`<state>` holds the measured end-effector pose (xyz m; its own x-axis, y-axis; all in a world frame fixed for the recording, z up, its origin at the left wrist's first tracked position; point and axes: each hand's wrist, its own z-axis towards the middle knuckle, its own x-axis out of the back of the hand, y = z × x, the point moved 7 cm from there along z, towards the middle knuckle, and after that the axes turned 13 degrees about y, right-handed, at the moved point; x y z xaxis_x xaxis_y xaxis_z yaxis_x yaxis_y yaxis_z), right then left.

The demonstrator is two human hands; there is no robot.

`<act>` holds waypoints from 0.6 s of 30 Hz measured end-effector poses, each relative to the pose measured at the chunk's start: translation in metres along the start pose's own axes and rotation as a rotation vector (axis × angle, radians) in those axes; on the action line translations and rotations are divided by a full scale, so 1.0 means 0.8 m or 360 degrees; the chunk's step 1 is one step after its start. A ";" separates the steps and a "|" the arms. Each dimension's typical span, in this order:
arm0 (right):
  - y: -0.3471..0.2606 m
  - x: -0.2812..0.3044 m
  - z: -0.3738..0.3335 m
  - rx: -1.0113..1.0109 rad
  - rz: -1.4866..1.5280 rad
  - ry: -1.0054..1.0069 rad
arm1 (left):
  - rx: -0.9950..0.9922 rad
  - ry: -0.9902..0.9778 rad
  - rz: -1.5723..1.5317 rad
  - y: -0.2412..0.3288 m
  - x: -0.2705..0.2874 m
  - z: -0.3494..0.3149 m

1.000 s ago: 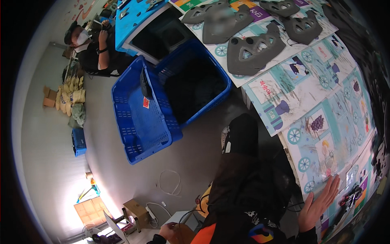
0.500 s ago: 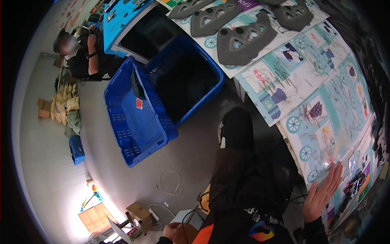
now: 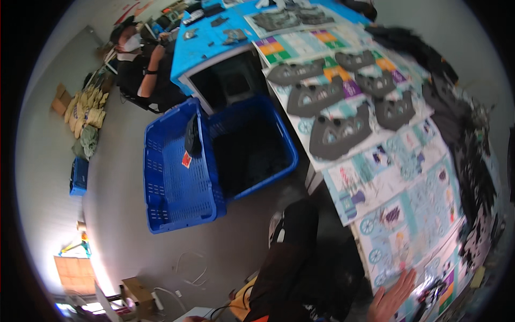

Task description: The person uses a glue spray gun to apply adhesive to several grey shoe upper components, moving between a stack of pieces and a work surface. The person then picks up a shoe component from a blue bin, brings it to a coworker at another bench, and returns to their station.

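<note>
Six gray cutout pieces [image 3: 340, 144] lie in two rows on patterned sheets [image 3: 410, 225], at whose near end a person's right hand [image 3: 393, 298] extends beside dark tools [image 3: 429, 298], fingers straight and close together, thumb apart. The left hand [image 3: 195, 319] barely enters the lower edge; its fingers' state cannot be told.

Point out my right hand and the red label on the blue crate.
Right hand [image 3: 391, 299]: head view, back of the hand.
Red label [image 3: 186, 159]: head view, middle of the label.

Two blue crates [image 3: 179, 188] sit by a blue-topped table [image 3: 190, 56], near a masked co-worker [image 3: 135, 72].
</note>
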<state>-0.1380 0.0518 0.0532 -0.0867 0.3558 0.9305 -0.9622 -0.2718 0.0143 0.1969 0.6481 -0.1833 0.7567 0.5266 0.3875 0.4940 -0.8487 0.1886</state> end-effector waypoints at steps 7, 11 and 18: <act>0.004 -0.009 -0.014 -0.0063 0.0116 -0.0169 | 0.0178 0.0094 -0.0306 -0.050 0.028 0.012; -0.005 0.003 -0.010 0.0082 -0.0008 0.0139 | 0.0161 0.0151 -0.0238 -0.031 0.033 0.009; 0.054 -0.050 -0.045 -0.0006 0.0097 -0.0112 | 0.0173 0.0203 -0.0160 0.005 0.047 -0.034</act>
<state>-0.1855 0.0580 0.0030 -0.1266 0.2752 0.9530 -0.9567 -0.2876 -0.0440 0.2155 0.6630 -0.1433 0.6445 0.5920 0.4839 0.6128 -0.7784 0.1362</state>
